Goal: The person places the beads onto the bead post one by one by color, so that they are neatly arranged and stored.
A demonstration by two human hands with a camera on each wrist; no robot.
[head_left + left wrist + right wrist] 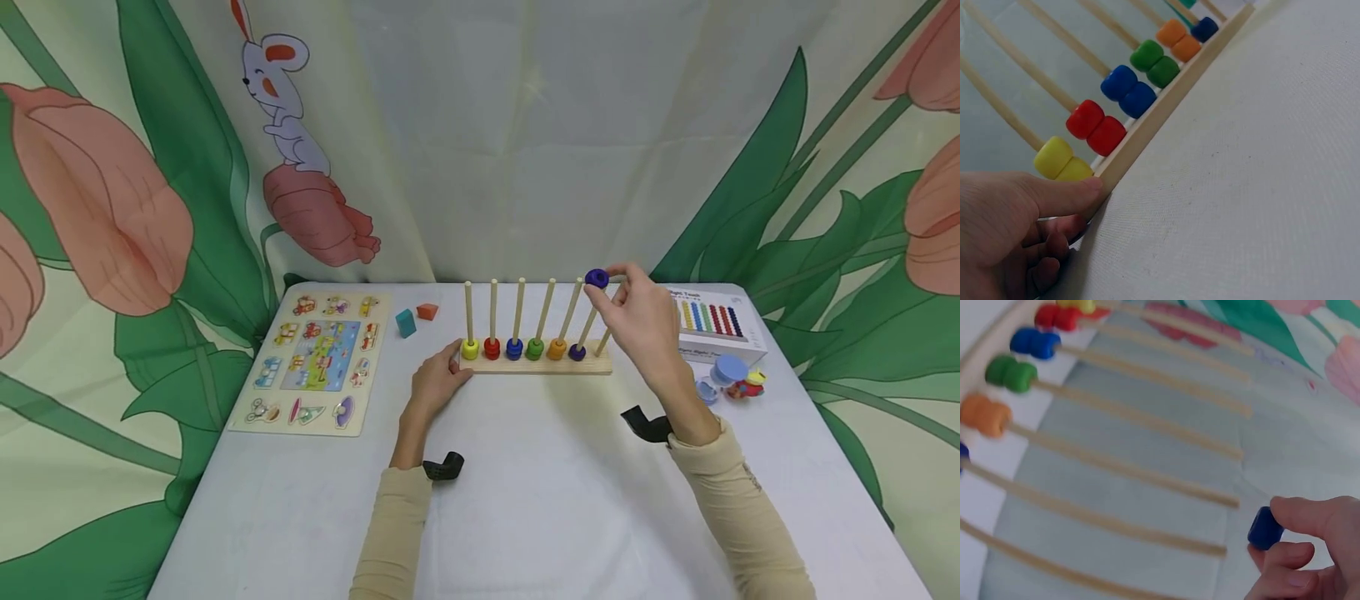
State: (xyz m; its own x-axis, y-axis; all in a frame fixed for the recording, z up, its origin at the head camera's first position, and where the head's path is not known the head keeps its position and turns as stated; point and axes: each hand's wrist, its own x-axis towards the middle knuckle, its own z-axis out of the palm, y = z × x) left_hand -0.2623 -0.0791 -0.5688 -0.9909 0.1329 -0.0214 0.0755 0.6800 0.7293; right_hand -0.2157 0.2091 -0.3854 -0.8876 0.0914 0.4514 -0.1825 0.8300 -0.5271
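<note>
A wooden peg rack (536, 367) stands on the table, with several upright pegs in a row. My left hand (435, 379) grips the left end of its base, thumb along the front edge. Between thumb and fingers, my right hand (641, 321) pinches a dark purple-blue bead (1265, 529) close to the top of the sixth peg. Pairs of yellow (1063, 161), red (1095, 128), blue (1129, 92), green (1154, 64) and orange beads (1178, 40) sit at the bottoms of the first pegs. One dark purple-blue bead (577, 352) sits low on the sixth.
On the left lies a picture puzzle board (251, 408). A teal block (406, 323) and an orange block (427, 312) lie behind the left hand. To the right are a white box (701, 343), a blue round lid-like piece (729, 369) and a small red-and-yellow toy (746, 385).
</note>
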